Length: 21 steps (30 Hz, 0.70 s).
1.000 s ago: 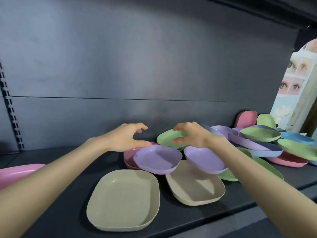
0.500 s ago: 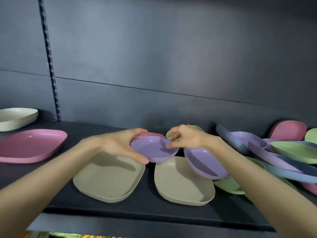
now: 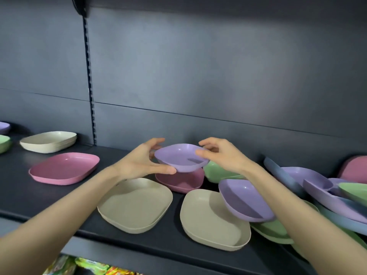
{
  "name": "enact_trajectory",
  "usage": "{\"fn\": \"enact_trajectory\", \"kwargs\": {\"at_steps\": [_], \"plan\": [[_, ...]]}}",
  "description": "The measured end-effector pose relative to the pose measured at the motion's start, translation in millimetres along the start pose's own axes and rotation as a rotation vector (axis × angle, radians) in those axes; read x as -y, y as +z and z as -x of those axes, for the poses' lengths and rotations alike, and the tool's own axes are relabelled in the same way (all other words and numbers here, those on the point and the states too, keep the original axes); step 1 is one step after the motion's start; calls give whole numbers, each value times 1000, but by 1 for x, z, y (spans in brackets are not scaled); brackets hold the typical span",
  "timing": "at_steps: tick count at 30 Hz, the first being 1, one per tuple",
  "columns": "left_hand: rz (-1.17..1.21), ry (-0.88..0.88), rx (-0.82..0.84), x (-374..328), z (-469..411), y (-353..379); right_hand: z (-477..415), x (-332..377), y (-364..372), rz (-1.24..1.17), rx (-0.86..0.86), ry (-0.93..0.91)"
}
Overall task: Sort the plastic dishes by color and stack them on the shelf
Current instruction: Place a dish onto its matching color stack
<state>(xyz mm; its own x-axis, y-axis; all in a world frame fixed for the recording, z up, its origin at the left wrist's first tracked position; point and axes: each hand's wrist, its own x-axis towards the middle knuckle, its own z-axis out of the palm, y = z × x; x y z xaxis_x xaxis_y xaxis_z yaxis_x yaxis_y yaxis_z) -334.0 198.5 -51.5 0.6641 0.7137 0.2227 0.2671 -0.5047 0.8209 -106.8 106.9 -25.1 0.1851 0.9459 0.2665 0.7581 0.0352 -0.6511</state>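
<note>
Along the bottom edge of the frame, bright snack packets (image 3: 89,264) peeping from under the lip of the dark metal shelf (image 3: 23,195). Just above, flat on the shelf's front: a beige rounded-square plastic plate (image 3: 135,205) and, to its right, a second beige plate (image 3: 212,219), unstacked. Leaning on that second one's right rim, a tilted lilac plastic bowl (image 3: 244,201).

At mid-frame, gripped between left hand (image 3: 139,161) and right hand (image 3: 222,155), a small lilac rounded-square plastic bowl (image 3: 179,157): left thumb along the near rim with fingers curled toward the far edge, right thumb and fingertips pinching the opposite rim. Now raised clear of the pink plastic bowl (image 3: 180,180) directly below; half a second ago, sitting low on it; a second ago, both hands empty and hovering. So picked, not yet placed.

Farther back toward the left, a flat pink plastic plate (image 3: 65,168), then a stack of beige plates (image 3: 49,140), and at the far left edge a sliver of lilac dish (image 3: 4,127), probably the held bowl's proper pile. Right edge: an unsorted jumble of lilac, blue, green and pink dishes (image 3: 337,205), plenty left.
</note>
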Motion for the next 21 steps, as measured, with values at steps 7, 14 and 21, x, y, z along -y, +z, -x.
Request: {"fn": "enact_trajectory", "kwargs": {"at_steps": [7,14,21], "plan": [[299,26,-334,-5,39,-31,-10,51,32,-420,-101,-135],[405,51,-577,17,93,-88,-12,116,91,-447,-76,-237],[373,46,-683,57,175,-167,-10,198,183,-532,-37,-285]]}}
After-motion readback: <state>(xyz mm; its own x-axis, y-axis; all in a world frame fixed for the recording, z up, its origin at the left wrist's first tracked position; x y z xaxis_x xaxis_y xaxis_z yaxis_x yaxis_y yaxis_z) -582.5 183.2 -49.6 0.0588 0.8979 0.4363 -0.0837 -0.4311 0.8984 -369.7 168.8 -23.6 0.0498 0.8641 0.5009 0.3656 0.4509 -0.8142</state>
